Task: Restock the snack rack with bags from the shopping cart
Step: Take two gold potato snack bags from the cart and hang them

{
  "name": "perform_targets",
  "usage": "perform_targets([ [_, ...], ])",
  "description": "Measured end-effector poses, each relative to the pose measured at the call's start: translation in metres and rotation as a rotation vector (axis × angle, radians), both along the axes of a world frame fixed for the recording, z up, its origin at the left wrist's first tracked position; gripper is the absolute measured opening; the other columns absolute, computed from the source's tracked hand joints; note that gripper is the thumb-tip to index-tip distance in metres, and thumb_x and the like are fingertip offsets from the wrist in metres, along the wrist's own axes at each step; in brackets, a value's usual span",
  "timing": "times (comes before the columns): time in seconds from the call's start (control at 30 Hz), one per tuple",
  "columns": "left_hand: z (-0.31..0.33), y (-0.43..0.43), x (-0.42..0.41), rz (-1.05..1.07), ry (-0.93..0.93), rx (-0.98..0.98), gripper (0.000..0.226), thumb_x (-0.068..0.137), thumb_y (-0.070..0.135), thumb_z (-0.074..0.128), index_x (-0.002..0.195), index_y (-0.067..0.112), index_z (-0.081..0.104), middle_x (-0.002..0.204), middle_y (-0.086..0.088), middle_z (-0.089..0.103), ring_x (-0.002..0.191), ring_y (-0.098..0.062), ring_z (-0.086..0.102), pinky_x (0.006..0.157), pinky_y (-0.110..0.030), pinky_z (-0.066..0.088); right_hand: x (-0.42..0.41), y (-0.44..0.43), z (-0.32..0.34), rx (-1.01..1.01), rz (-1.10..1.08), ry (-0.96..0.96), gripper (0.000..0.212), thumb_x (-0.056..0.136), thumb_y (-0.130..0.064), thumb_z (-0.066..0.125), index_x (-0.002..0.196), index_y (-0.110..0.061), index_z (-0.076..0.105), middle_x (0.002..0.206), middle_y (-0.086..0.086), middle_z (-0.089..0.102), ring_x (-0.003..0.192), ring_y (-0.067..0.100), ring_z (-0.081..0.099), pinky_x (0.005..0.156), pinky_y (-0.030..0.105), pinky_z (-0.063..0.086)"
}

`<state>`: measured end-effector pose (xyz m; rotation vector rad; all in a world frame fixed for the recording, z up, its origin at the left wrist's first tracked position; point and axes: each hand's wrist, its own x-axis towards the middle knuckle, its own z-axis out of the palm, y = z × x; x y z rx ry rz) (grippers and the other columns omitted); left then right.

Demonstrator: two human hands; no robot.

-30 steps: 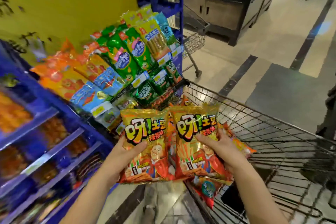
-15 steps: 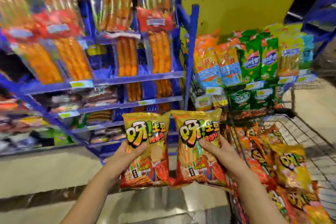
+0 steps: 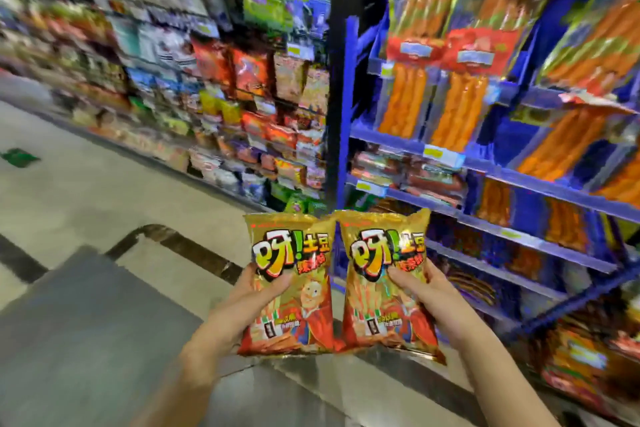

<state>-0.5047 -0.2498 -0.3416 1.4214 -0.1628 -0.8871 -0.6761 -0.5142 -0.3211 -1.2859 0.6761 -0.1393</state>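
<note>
Turned leftward, left hand's (image 3: 239, 305) fingers (image 3: 246, 277) pinch left bag (image 3: 298, 253), right hand's (image 3: 433, 302) pinch right bag (image 3: 384, 253), both upright.

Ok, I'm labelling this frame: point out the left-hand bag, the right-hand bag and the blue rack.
left-hand bag (image 3: 291, 253): head view, on its logo.
right-hand bag (image 3: 384, 250): head view, on its logo.
blue rack (image 3: 346, 107): head view, on its upright post.

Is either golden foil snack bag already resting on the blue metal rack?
No, the left hand and right hand each hold one golden foil bag in front of the blue rack.
</note>
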Motion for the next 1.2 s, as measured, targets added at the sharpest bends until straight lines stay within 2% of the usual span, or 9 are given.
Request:
perform_targets([
  [0.1,0.009,0.058,0.028,0.091,-0.01,0.011,0.095,0.064,0.05,0.095,0.143,0.029,0.048,0.117,-0.005,0.078,0.104,-0.029,0.076,0.089,-0.046,0.062,0.063,0.038,0.002,0.029,0.11,0.001,0.042,0.087,-0.018,0.078,0.126,-0.018,0.063,0.114,0.012,0.077,0.104,0.034,0.074,0.101,0.053,0.054],
  [0.23,0.027,0.119,0.042,0.278,-0.064,0.04,0.028,0.096,0.023,0.068,0.116,0.036,0.053,0.081,0.027,0.076,0.074,0.01,0.072,0.057,-0.007,0.052,0.144,0.086,-0.001,0.037,0.286,-0.003,0.066,0.067,-0.034,0.095,0.125,-0.021,0.066,0.118,0.013,0.076,0.109,0.036,0.072,0.105,0.059,0.05],
  [0.4,0.001,0.193,0.075,0.505,-0.02,0.021,0.083,0.072,0.066,0.085,0.137,0.03,0.048,0.126,-0.001,0.074,0.108,-0.026,0.075,0.097,-0.051,0.057,0.238,0.142,-0.007,0.03,0.496,0.017,0.054,0.076,-0.025,0.089,0.122,-0.018,0.063,0.111,0.01,0.078,0.099,0.03,0.076,0.098,0.053,0.056],
  [0.47,-0.001,0.212,0.091,0.581,-0.021,0.038,0.089,0.068,0.067,0.087,0.138,0.028,0.049,0.128,-0.005,0.073,0.112,-0.032,0.073,0.104,-0.058,0.052,0.275,0.162,-0.008,0.032,0.573,-0.007,0.073,0.059,-0.039,0.098,0.12,-0.021,0.063,0.11,0.009,0.078,0.096,0.028,0.077,0.093,0.048,0.057],
  [0.53,-0.002,0.224,0.112,0.635,-0.022,0.05,0.077,0.076,0.062,0.084,0.137,0.03,0.05,0.126,-0.005,0.074,0.111,-0.032,0.074,0.102,-0.056,0.054,0.312,0.177,-0.01,0.043,0.64,-0.025,0.081,0.053,-0.044,0.099,0.122,-0.022,0.062,0.111,0.008,0.078,0.098,0.028,0.076,0.091,0.046,0.058],
  [0.7,0.003,0.24,0.178,0.77,-0.012,0.041,0.051,0.089,0.039,0.071,0.134,0.023,0.054,0.116,-0.006,0.078,0.102,-0.029,0.077,0.075,-0.037,0.063,0.412,0.196,-0.016,0.049,0.764,-0.057,0.042,0.087,-0.018,0.076,0.127,-0.021,0.062,0.114,0.006,0.077,0.103,0.028,0.075,0.088,0.042,0.059],
  [0.87,0.008,0.258,0.252,0.816,0.002,0.049,0.056,0.088,0.037,0.074,0.136,0.021,0.051,0.12,-0.01,0.076,0.105,-0.035,0.075,0.083,-0.045,0.062,0.513,0.213,-0.014,0.064,0.848,-0.055,0.079,0.06,-0.041,0.094,0.13,-0.026,0.06,0.117,0.006,0.077,0.106,0.029,0.074,0.098,0.051,0.055],
  [1.0,0.01,0.275,0.3,0.85,-0.017,0.054,0.063,0.087,0.039,0.082,0.139,0.02,0.05,0.121,-0.011,0.075,0.106,-0.034,0.075,0.08,-0.042,0.063,0.579,0.237,-0.012,0.041,0.903,-0.057,0.08,0.057,-0.045,0.097,0.127,-0.03,0.06,0.114,0.002,0.078,0.103,0.027,0.076,0.096,0.05,0.057],
  [1.2,0.01,0.319,0.362,0.965,-0.014,0.096,0.095,0.057,0.056,0.091,0.136,0.02,0.053,0.118,-0.011,0.076,0.105,-0.034,0.075,0.091,-0.052,0.059,0.663,0.289,-0.013,0.005,0.998,-0.039,0.102,0.039,-0.063,0.098,0.128,-0.029,0.062,0.117,0.003,0.077,0.105,0.029,0.075,0.1,0.055,0.054],
])
